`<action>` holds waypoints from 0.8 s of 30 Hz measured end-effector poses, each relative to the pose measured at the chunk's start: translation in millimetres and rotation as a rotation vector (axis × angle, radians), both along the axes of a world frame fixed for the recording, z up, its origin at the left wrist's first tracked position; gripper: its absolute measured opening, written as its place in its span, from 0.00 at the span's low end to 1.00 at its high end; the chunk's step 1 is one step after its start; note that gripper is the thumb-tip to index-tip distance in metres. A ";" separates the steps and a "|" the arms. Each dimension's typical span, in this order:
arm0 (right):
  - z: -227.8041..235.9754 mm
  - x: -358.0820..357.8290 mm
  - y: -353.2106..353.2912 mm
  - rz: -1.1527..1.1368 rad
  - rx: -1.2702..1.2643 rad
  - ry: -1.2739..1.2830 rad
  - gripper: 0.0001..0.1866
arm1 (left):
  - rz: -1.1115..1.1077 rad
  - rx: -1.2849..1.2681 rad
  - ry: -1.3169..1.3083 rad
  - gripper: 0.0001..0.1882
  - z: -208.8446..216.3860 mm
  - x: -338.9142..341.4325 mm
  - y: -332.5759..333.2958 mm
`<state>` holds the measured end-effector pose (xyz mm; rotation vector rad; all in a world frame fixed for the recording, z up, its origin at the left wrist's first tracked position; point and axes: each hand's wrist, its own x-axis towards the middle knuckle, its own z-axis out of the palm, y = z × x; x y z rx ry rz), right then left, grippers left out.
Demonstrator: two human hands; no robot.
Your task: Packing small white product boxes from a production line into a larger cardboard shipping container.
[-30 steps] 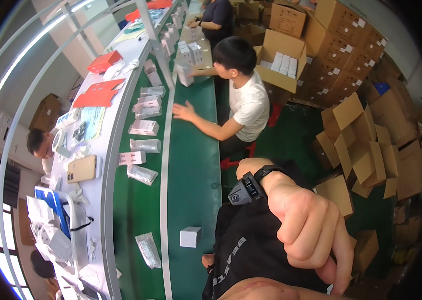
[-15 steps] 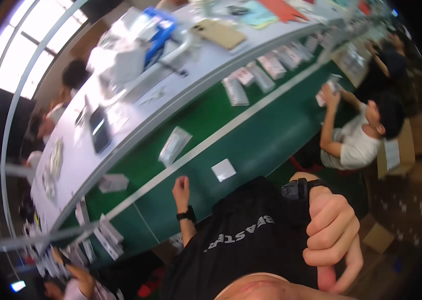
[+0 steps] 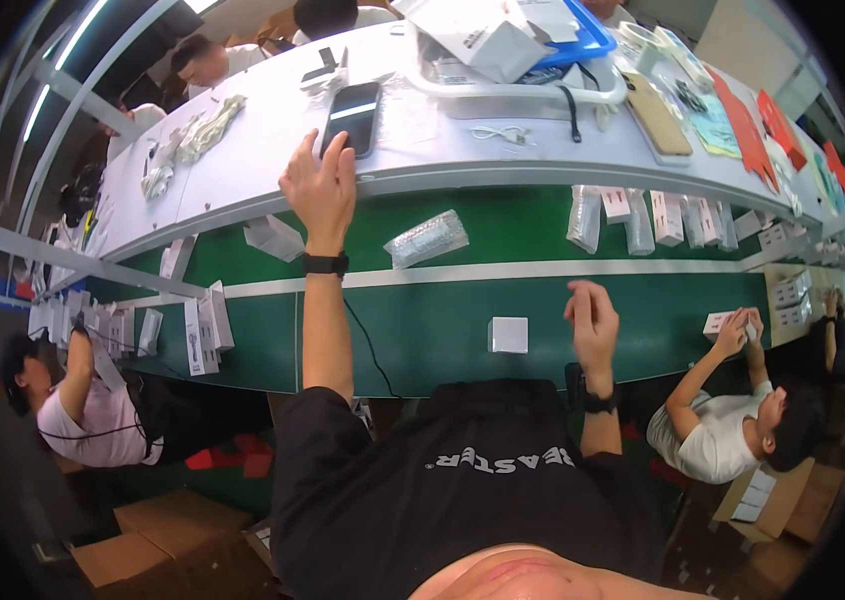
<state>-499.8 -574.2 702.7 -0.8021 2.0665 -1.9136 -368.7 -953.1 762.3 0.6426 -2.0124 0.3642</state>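
My left hand (image 3: 319, 190) reaches up to the raised white shelf, its fingers stretched out at the lower end of a dark smartphone (image 3: 354, 118). The fingertips seem to touch the phone, which lies flat on the shelf. My right hand (image 3: 594, 322) hovers low over the green bench with loosely bent fingers and nothing visible in them. Left of it on the bench sits a small white square box (image 3: 509, 335). Farther back, under the shelf, lies a bubble-wrapped packet (image 3: 427, 238). A dark band circles each wrist.
A white tray (image 3: 523, 106) piled with packages stands on the shelf (image 3: 273, 135), beside a gold phone (image 3: 657, 116) and a white cable (image 3: 503, 133). Several boxed items (image 3: 668, 218) line the bench's back right. Co-workers sit at both sides; a dark cable (image 3: 371, 345) hangs by my left forearm.
The view has turned and levelled. My left hand has gone from over the bench up to the phone. My right hand has dropped from close before me, fingers curled, to the bench.
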 end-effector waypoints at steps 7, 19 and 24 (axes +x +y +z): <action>-403.3 -45.5 155.7 -0.096 0.820 -0.057 0.28 | -0.029 0.359 0.416 0.09 16.1 -3.3 -59.1; -337.5 -31.6 104.6 -0.043 1.285 -0.516 0.30 | -0.065 0.127 0.477 0.07 -9.0 11.0 -56.2; -322.6 -26.2 77.2 -0.147 1.472 -0.389 0.33 | -0.085 0.195 0.485 0.07 -13.5 11.6 -53.4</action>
